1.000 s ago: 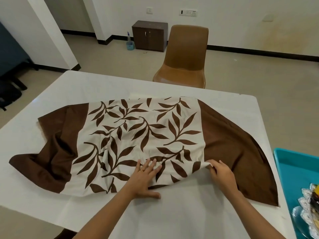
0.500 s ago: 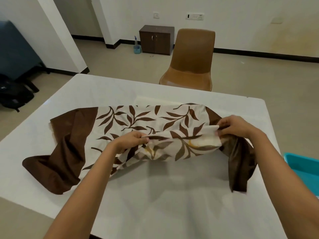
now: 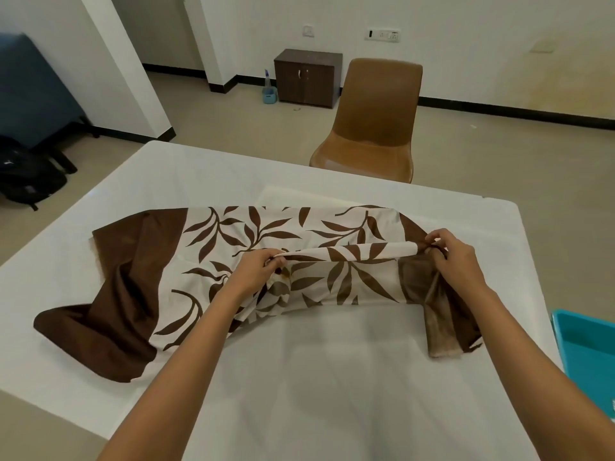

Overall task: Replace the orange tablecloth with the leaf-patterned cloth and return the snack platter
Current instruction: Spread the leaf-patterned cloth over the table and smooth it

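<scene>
Currently, in the head view, the leaf-patterned cloth point(image 3: 266, 227) lies partly folded across the white table point(image 3: 332, 377); no orange cloth shows. The left hand point(image 3: 263, 266) and right hand point(image 3: 452, 254) each pinch its lifted near edge, which is taut between them. Spreading the cloth and returning the platter remain. Open room lies toward the near table edge; a teal tray point(image 3: 585, 344) borders the right side.

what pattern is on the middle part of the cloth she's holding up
Dark brown leafy sprigs on cream, flanked by plain brown bands; the leaf-patterned cloth shows best in the head view.
</scene>
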`<act>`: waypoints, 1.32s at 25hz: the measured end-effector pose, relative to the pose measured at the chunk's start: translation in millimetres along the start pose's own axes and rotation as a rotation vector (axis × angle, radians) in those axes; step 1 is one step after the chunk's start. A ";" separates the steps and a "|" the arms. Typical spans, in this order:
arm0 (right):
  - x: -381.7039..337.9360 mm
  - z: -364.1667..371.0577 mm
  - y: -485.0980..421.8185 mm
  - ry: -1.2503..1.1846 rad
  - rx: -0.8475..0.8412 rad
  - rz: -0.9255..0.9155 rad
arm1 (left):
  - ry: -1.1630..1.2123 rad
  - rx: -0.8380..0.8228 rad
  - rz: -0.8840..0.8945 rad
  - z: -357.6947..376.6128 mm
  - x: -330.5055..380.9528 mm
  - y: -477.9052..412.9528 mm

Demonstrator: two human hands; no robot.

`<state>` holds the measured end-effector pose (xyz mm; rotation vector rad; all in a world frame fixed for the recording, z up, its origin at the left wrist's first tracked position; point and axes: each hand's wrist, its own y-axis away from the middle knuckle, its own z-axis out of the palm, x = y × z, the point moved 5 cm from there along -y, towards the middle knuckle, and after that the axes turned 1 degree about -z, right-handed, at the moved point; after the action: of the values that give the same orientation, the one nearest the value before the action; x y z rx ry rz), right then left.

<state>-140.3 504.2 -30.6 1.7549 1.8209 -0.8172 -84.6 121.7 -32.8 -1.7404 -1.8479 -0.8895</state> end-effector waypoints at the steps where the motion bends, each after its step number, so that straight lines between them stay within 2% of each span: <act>1: 3.2 0.5 1.1 -0.011 -0.070 -0.012 | 0.000 -0.018 -0.017 0.9 -3.5 -0.5; 3: 10.4 2.1 0.3 0.028 -0.241 -0.022 | -0.027 -0.124 -0.091 5.9 -9.9 -1.2; 6: 24.2 6.0 -1.5 0.149 -0.428 0.061 | 0.006 -0.436 -0.251 22.0 -14.9 10.3; 9: 42.4 22.8 16.0 0.135 -0.825 0.367 | 0.049 -0.802 -0.488 45.1 -28.2 29.7; 10: 46.8 25.8 26.5 0.148 -0.945 0.466 | 0.016 -0.877 -0.550 51.4 -33.6 35.8; 11: 51.5 26.5 32.3 0.182 -0.994 0.517 | -0.038 -0.906 -0.577 56.4 -38.3 39.4; 13: 55.2 23.2 29.2 0.258 -0.907 0.471 | -0.098 -0.798 -0.508 62.1 -44.7 34.5; 16: 50.7 18.3 19.4 0.273 -0.690 0.273 | 0.019 -0.501 -0.328 59.4 -41.0 25.3; 19: 51.4 24.2 22.6 0.276 -0.612 0.164 | 0.027 -0.369 -0.227 56.6 -37.2 23.6; 22: 59.3 27.3 25.1 0.224 -0.512 0.137 | 0.019 -0.253 -0.158 54.2 -33.9 22.0; 24: 64.2 26.4 25.9 0.155 -0.383 0.154 | 0.036 -0.129 -0.147 49.7 -34.6 19.1; 26: 63.4 22.1 28.4 0.148 -0.205 0.118 | -0.080 0.044 -0.107 42.0 -32.4 18.2; 28: 55.8 19.6 34.5 0.176 -0.094 -0.039 | -0.283 0.266 -0.011 37.6 -26.1 20.8; 29: 50.8 21.8 39.9 0.169 -0.132 -0.126 | -0.342 0.337 0.048 40.3 -19.2 23.9; 30: 46.9 28.1 47.0 0.182 -0.241 -0.196 | -0.353 0.348 0.106 48.1 -11.8 27.3; 32: 48.2 47.5 60.3 0.380 -0.493 -0.270 | -0.334 0.248 0.225 73.1 5.1 36.4; 33: 51.6 55.7 63.7 0.498 -0.540 -0.290 | -0.330 0.183 0.274 87.7 12.9 41.7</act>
<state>-83.7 501.6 -112.0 1.4278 2.3687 0.0595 -35.4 193.3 -78.2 -2.0495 -1.7570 -0.3322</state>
